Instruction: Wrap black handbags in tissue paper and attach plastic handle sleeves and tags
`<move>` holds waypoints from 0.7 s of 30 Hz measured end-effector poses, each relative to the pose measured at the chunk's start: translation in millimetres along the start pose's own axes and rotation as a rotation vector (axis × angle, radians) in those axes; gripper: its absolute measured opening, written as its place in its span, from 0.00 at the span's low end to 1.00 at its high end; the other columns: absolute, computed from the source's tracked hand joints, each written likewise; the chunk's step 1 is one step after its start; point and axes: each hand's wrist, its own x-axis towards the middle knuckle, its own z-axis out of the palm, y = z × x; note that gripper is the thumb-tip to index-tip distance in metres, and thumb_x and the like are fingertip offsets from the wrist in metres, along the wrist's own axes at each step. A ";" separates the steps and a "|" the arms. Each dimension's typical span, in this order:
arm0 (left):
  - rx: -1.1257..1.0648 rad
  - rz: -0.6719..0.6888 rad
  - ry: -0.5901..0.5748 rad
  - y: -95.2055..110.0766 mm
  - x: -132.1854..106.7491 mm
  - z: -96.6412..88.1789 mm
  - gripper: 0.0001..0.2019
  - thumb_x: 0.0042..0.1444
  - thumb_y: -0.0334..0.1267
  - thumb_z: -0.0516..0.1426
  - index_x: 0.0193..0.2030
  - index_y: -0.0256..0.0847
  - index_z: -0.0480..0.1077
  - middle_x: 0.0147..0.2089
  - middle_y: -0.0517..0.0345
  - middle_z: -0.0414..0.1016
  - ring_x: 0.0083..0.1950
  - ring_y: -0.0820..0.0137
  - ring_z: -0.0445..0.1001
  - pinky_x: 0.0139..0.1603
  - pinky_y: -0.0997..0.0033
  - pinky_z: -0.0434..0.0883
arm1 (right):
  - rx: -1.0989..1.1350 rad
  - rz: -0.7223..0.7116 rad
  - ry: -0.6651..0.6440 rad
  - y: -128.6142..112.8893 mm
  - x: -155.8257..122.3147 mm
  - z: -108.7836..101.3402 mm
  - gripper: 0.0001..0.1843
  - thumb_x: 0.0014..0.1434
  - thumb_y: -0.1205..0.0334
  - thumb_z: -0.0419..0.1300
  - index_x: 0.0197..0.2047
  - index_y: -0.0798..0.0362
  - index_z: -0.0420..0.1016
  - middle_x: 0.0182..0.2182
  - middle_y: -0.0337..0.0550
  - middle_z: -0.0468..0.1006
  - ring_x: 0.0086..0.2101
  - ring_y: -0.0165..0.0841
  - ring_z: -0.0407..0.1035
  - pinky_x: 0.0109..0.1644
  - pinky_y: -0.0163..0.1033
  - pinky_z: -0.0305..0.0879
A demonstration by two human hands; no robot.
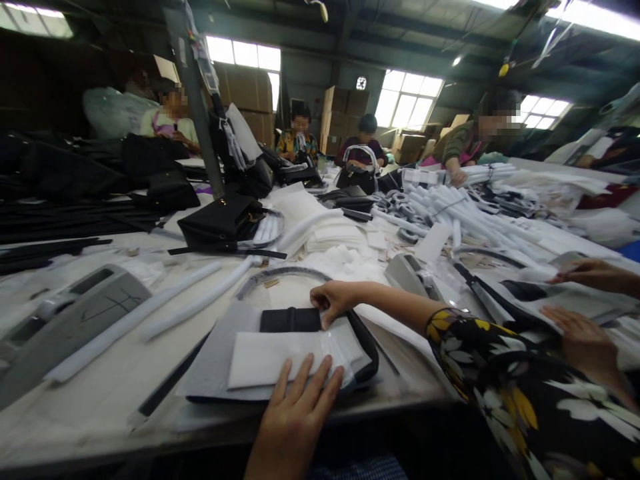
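A black handbag [371, 347] lies flat on the table in front of me, its curved handle [300, 271] sleeved in plastic. A pale grey sheet [210, 360] covers much of it, with a folded white foam sheet [260, 357] on top. Beyond the foam's edge shows a flat black piece with a raised cross band [280, 320]. My right hand [336, 298] reaches in from the right, fingers and thumb pinching that black piece's right end. My left hand [300, 407] lies with fingers spread over the foam's near edge and some clear plastic.
Grey tape dispensers [95, 300] stand left and right of the bag. White foam tubes [135, 327] lie on the left; another black handbag [220, 223] sits beyond. A co-worker's hands [583, 333] work close on my right. Several people sit across the table.
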 end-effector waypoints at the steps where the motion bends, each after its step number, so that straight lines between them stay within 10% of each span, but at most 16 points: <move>1: 0.001 -0.001 0.005 0.2 0.5 -0.3 0.28 0.66 0.24 0.42 0.69 0.52 0.60 0.68 0.71 0.64 0.64 0.65 0.70 0.59 0.55 0.74 | 0.023 0.016 -0.011 3.7 2.5 -0.7 0.28 0.40 0.50 0.77 0.37 0.55 0.70 0.29 0.32 0.74 0.29 0.26 0.66 0.34 0.30 0.61; 9: 0.014 0.017 -0.030 -1.5 -4.0 1.2 0.29 0.66 0.24 0.45 0.70 0.53 0.55 0.70 0.71 0.60 0.65 0.65 0.69 0.60 0.55 0.75 | -0.076 0.056 0.113 3.8 -0.7 -16.1 0.18 0.57 0.59 0.65 0.50 0.56 0.79 0.35 0.41 0.83 0.36 0.31 0.76 0.41 0.32 0.68; 21: -0.021 0.008 -0.016 -0.4 1.4 -6.1 0.28 0.65 0.23 0.44 0.68 0.52 0.61 0.67 0.68 0.65 0.62 0.63 0.72 0.58 0.52 0.76 | -0.323 0.076 0.403 -35.8 -44.9 41.3 0.17 0.67 0.60 0.54 0.54 0.52 0.80 0.50 0.50 0.81 0.50 0.44 0.74 0.56 0.43 0.64</move>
